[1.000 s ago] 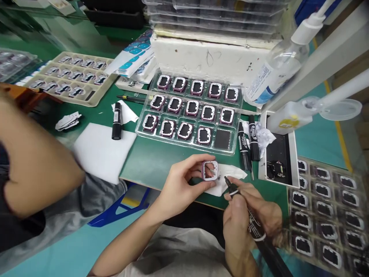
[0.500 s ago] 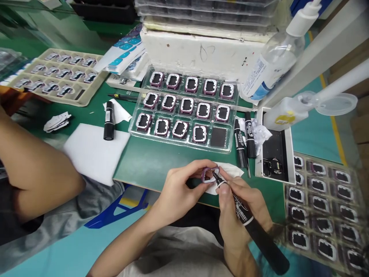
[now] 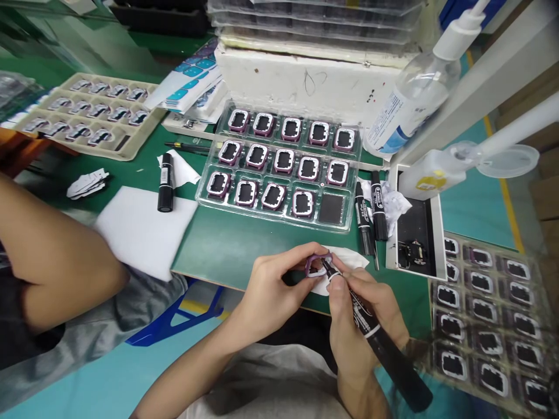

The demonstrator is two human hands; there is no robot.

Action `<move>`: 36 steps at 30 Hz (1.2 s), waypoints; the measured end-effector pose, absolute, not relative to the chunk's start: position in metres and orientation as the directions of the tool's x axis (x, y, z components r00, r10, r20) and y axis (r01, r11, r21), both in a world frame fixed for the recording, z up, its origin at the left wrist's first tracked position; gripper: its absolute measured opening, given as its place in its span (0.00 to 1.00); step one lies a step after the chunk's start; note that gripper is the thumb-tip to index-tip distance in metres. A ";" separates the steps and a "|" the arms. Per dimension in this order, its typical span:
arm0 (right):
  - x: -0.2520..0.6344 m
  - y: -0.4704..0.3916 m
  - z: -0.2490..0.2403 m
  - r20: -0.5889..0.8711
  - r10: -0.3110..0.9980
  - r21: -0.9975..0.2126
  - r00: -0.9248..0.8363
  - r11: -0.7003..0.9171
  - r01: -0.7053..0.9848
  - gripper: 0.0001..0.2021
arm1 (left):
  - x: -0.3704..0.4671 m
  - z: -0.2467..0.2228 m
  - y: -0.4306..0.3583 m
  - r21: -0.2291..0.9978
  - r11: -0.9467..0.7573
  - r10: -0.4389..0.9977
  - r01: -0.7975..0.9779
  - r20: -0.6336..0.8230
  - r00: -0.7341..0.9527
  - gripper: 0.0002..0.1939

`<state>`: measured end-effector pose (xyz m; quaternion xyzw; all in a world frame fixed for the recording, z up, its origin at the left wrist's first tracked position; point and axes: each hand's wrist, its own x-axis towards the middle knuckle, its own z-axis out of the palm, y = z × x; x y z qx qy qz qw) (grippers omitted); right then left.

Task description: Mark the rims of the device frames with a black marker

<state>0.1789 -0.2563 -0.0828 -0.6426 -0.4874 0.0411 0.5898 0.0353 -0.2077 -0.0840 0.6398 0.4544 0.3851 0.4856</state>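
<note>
While your half-curled left hand pinches the purple frame by the white tissue at the bench edge, your right hand closed round the black marker, a loosened pinch could send its tip skidding astray.

1. The held frame was near the desk's front edge, before a tray.
2. Other frames lay in that tray.
3. Toward the right edge, two markers lay between tray and open box.
4. Left, a foam sheet reached the front edge.
</note>
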 end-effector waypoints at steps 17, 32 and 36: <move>0.184 -0.263 -0.081 0.595 0.718 -0.656 0.362 0.173 0.735 0.09 | 0.035 -0.083 -0.211 0.932 -0.241 0.941 0.270 0.156 0.299 0.24; 0.185 -0.261 -0.079 0.644 0.708 -0.603 0.291 0.234 0.763 0.10 | 0.034 -0.086 -0.214 0.906 -0.287 0.937 0.311 0.199 0.286 0.23; 0.185 -0.261 -0.078 0.664 0.677 -0.593 0.317 0.218 0.776 0.08 | 0.033 -0.085 -0.214 0.912 -0.277 0.936 0.304 0.183 0.302 0.23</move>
